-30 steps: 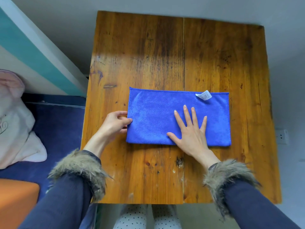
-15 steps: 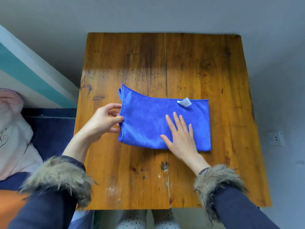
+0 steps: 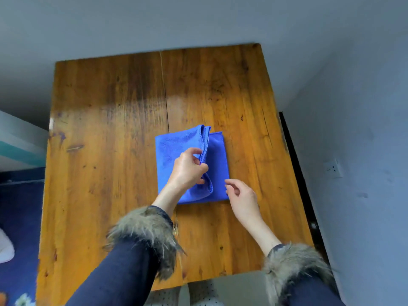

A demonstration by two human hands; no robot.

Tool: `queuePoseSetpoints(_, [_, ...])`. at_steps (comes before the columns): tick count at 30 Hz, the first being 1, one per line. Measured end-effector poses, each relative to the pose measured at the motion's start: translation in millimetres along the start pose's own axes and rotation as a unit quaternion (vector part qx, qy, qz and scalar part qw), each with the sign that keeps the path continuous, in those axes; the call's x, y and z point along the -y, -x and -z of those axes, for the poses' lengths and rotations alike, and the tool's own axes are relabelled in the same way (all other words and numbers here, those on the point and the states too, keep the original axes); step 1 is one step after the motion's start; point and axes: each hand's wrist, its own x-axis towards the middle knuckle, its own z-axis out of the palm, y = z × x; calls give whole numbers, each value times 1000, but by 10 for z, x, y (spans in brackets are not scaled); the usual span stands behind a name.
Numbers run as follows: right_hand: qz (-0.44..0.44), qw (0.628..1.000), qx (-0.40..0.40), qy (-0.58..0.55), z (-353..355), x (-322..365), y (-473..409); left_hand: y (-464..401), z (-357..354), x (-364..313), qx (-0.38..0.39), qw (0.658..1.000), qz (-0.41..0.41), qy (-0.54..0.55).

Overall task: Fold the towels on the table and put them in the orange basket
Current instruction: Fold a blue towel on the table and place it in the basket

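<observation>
A blue towel (image 3: 174, 146) lies near the middle of the wooden table (image 3: 106, 173), its left half folded over toward the right. My left hand (image 3: 187, 168) pinches the folded-over edge and holds it a little short of the towel's right side. My right hand (image 3: 241, 197) hovers at the towel's near right corner with fingers loosely curled, holding nothing. Only a sliver of orange (image 3: 2, 298) shows at the bottom left corner; whether it is the basket is unclear.
A grey wall with a socket (image 3: 333, 168) stands to the right of the table. On the left lie a dark blue surface (image 3: 19, 217) and a bit of white cloth (image 3: 5, 248). My knees show below the table's near edge.
My left hand has carried the towel's left edge across to the right, halving its width. My right hand has lifted off the towel and moved to its near right corner. The view shifted.
</observation>
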Motion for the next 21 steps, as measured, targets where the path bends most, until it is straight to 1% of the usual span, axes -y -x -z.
queuePoseSetpoints(2, [-18,1000,12,-23,5,-65,-21,-39,-152,3,-14,1000,1,-18])
queuePoseSetpoints(6, [-33,997,35,-55,28,-128,-61,-75,-330,4,-51,997,-30,-47])
queuePoseSetpoints(8, [-42,996,51,-64,46,-141,-97,-84,-413,1,-55,995,-46,-64])
queuePoseSetpoints(11, [-63,991,68,-94,72,-146,-169,-90,-534,33,-51,993,-51,-92])
queuePoseSetpoints(14, [-91,985,73,-130,92,-134,-219,-115,-607,80,-15,991,-49,-122])
queuePoseSetpoints(16, [-100,982,80,-136,103,-125,-251,-105,-601,108,-4,992,-68,-106])
queuePoseSetpoints(17, [-98,983,81,-131,103,-121,-265,-82,-572,125,-16,992,-90,-90])
queuePoseSetpoints(18, [-92,985,78,-119,104,-110,-277,-54,-525,154,-44,988,-125,-83])
queuePoseSetpoints(20, [-71,992,60,-84,91,-76,-300,18,-387,269,-120,964,-207,-119])
queuePoseSetpoints(21, [-54,995,47,-66,76,-49,-310,46,-306,343,-159,947,-232,-153])
